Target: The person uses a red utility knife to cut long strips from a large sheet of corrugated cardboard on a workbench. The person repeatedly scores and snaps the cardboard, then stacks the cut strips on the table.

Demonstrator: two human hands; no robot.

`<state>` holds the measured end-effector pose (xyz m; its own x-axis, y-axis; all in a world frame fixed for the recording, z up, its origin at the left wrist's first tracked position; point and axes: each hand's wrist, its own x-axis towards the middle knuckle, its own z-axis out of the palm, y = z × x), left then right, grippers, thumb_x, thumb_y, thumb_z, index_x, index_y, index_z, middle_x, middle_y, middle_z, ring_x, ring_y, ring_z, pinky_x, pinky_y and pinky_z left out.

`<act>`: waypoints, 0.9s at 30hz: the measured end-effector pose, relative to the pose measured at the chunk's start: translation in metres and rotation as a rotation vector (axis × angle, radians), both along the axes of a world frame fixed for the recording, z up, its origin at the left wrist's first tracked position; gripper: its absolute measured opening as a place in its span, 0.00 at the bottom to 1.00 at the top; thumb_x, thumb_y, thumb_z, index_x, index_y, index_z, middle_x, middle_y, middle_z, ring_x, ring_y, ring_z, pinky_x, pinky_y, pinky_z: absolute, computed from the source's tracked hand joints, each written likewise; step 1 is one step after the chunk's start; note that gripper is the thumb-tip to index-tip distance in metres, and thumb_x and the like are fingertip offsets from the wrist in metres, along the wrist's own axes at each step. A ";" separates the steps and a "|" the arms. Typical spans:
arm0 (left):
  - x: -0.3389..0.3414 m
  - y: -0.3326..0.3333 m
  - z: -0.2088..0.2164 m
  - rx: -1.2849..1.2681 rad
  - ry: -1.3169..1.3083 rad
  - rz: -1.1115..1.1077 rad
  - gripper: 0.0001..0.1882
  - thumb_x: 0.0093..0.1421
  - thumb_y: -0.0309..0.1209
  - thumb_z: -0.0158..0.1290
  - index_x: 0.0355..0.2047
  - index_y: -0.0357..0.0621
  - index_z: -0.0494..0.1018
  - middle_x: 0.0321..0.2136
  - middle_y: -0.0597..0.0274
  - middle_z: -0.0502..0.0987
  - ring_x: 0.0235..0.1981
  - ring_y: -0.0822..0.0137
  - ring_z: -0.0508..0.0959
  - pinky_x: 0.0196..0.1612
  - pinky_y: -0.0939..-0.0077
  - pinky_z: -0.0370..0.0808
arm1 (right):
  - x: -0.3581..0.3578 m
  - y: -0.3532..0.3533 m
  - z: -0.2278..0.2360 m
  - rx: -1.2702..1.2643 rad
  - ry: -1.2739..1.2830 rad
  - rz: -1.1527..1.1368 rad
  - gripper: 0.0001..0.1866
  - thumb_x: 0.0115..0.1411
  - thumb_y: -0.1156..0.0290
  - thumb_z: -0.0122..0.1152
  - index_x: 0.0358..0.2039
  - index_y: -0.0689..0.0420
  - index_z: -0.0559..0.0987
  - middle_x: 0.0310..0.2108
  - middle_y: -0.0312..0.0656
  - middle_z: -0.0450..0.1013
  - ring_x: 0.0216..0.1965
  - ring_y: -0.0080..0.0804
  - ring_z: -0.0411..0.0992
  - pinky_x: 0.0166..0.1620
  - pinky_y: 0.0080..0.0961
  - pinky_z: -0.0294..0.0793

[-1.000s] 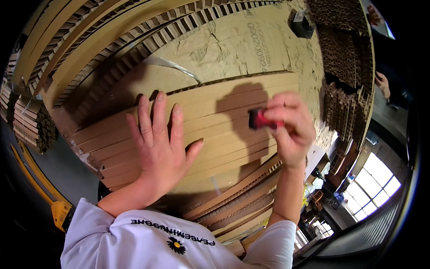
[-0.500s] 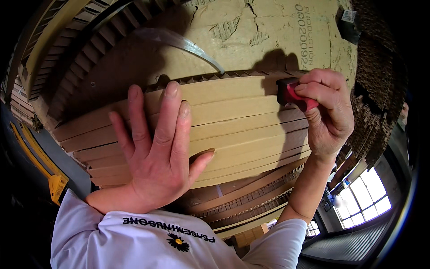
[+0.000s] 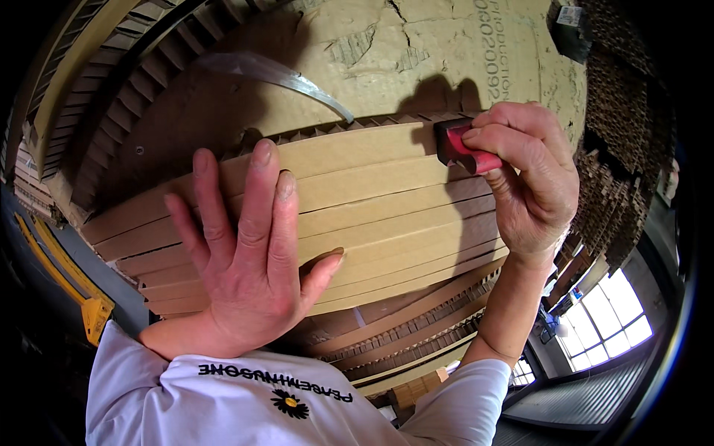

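Observation:
My left hand (image 3: pixel 249 279) lies flat with spread fingers on a row of long tan cardboard strips (image 3: pixel 379 208), packed edge to edge. My right hand (image 3: pixel 532 186) pinches a small red-and-black block (image 3: pixel 472 154) between thumb and fingers. Its black side faces left, over the right part of the farthest strip. Whether the block touches the cardboard, I cannot tell. Its underside is hidden, and its exact kind does not show. A zigzag cardboard core (image 3: pixel 320 136) peeks out along the strips' far edge.
Behind the strips lies a worn cardboard sheet (image 3: pixel 446 44) with a clear plastic strap (image 3: pixel 297 82) on it. Honeycomb cardboard (image 3: pixel 617 178) is stacked at right, and a dark block (image 3: pixel 571 33) sits at far right. A yellow pallet jack (image 3: pixel 93 308) stands at left.
The whole view has shifted slightly, so everything sits a little further left. Both hands keep about the same places over the strips, and the red-and-black block stays in my right hand.

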<state>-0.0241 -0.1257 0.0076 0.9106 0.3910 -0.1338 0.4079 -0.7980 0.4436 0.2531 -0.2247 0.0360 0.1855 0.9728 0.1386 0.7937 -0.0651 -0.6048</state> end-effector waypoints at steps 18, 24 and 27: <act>0.001 0.002 0.003 0.019 0.008 -0.067 0.45 0.52 0.43 0.65 0.63 0.28 0.63 0.68 0.32 0.60 0.69 0.17 0.51 0.66 0.21 0.39 | -0.001 -0.004 -0.006 -0.009 0.017 0.006 0.11 0.54 0.72 0.73 0.36 0.63 0.84 0.37 0.46 0.78 0.39 0.37 0.77 0.41 0.27 0.76; 0.003 0.002 0.005 0.011 0.022 -0.078 0.44 0.53 0.43 0.65 0.63 0.28 0.62 0.68 0.33 0.61 0.69 0.17 0.51 0.66 0.21 0.38 | -0.002 -0.003 -0.007 -0.026 0.018 -0.002 0.10 0.54 0.72 0.73 0.36 0.63 0.84 0.38 0.46 0.78 0.39 0.36 0.78 0.41 0.26 0.76; 0.003 0.001 0.005 0.015 0.021 -0.075 0.44 0.53 0.42 0.64 0.64 0.28 0.62 0.68 0.33 0.61 0.69 0.17 0.51 0.66 0.21 0.38 | -0.004 -0.003 -0.007 -0.034 0.025 -0.005 0.10 0.55 0.74 0.72 0.37 0.62 0.84 0.38 0.46 0.78 0.40 0.36 0.77 0.42 0.27 0.76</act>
